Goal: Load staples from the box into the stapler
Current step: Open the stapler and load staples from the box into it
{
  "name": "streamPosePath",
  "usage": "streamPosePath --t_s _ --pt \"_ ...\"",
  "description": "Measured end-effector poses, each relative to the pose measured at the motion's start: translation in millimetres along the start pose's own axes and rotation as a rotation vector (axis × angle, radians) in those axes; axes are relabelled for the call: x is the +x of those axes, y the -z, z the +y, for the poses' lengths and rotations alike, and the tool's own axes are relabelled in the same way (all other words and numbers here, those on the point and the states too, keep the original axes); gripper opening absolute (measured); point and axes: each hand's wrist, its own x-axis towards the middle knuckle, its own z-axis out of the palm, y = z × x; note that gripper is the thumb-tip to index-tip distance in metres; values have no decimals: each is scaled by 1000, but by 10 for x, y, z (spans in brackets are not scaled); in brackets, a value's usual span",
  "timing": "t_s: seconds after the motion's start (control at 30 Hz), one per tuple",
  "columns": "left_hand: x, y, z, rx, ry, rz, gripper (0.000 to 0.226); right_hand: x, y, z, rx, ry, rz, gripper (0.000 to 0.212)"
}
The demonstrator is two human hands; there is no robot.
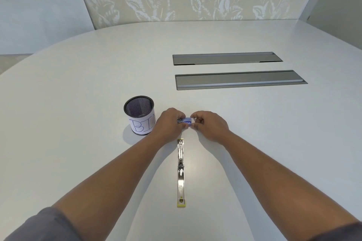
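While both hands pinched the staple box (184, 120), the opened stapler (180, 172) lay nearer on the surface (78, 94).
Left hand (170, 122) and right hand (208, 124) each had a grip on one end; the mesh cup (139, 115) at left read "BIN".

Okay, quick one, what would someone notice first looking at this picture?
Both hands meet at the table's centre, the left hand and right hand pinching a small blue staple box between them. Nearer the person lies the stapler, opened out flat. A mesh cup labelled BIN stands left of the hands.
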Motion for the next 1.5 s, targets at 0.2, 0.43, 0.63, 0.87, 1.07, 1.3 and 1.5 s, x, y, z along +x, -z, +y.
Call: streamPosePath --t_s 0.2,0.43,0.63,0.87,1.07,1.3,1.5 --pt "-1 -16 -17 -18 6 8 19 -6 14 29 31 9 -8 23" --pt "11 -22 -22 -55 16 13 21 -51 71 49 126 19 -9 21" --pt "10 -28 -41 -81 35 26 27 -55 91 28 186 -24 12 13" --pt "15 -16 -32 -86 44 14 28 -41 139 -93 118 -47 -21 11" --pt "23 -2 -15 -78 41 6 27 -10 186 -156 65 -43 -49 6" --pt "25 -1 -10 -82 44 7 26 31 216 -209 37 5 -85 4" --pt "24 -10 -18 -82 52 5 24 1 188 -151 132 29 -25 7"
